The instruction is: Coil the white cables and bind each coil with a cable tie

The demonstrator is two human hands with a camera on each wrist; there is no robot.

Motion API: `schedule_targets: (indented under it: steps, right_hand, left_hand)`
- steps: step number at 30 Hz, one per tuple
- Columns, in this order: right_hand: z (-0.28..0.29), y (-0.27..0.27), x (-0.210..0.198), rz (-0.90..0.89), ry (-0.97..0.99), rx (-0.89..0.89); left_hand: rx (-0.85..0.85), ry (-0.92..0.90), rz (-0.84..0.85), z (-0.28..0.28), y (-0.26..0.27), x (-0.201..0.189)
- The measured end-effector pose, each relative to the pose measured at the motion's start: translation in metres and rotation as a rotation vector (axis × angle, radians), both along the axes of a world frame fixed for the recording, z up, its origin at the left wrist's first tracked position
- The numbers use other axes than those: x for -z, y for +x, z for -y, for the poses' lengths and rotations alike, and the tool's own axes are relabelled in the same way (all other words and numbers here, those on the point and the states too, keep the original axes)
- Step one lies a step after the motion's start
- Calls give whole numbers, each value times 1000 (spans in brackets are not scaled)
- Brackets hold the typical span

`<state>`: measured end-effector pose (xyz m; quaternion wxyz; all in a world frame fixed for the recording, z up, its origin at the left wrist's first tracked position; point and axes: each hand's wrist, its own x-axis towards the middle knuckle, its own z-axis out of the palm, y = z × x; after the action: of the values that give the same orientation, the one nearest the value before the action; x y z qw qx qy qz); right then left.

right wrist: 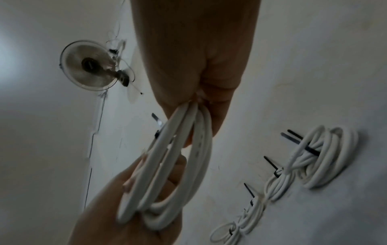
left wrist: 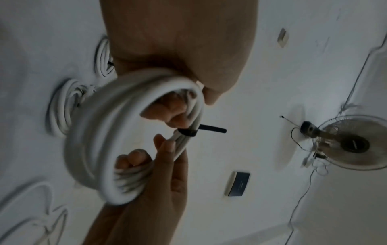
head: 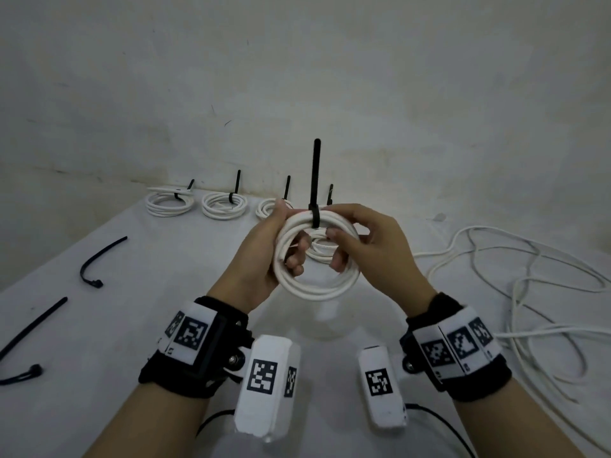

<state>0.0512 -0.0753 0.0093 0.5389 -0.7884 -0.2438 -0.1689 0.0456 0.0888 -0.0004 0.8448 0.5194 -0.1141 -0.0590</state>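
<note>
White tabletop below, both hands hold the coil aloft—left hand gripping its nine-o'clock edge, right hand curled round three o'clock—so, judging, steady it while cinching the black cable tie at twelve.

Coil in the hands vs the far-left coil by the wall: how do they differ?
The held coil is up off the table, gripped by the left hand and right hand; the far-left coil lies flat on the table, untouched. The held coil's tie tail stands upright and looks longer; the far-left coil's tail leans. Both are white cable bound with a black tie.
</note>
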Motion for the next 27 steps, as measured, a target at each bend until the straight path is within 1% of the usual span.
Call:
schedule_targets:
  steps: [2,3,9,11,16,18,21,25,27]
  right_hand:
    - [-1,3,1,-9,43,30]
    - [-2,4,1,-14,54,35]
    - [-16,3,7,-36,115,34]
    - [-18,4,10,-38,150,49]
    - [-13,8,16,-34,267,117]
    - [-12,10,20,-48,283,128]
    - [-15,13,27,-79,299,107]
    - [-12,20,41,-179,323,95]
    - [-6,27,53,-207,251,108]
  left_hand:
    - [-36,89,75,3,1,3]
    - [-62,103,111,4,2,4]
    - [-311,81,196,10,5,13]
    - [-334,96,209,10,5,13]
    - [-238,296,142,6,7,14]
    - [-231,302,101,7,6,15]
    - [-263,311,69,6,10,16]
    - [-278,288,-2,-8,17,16]
    - [-294,281,-37,-16,25,15]
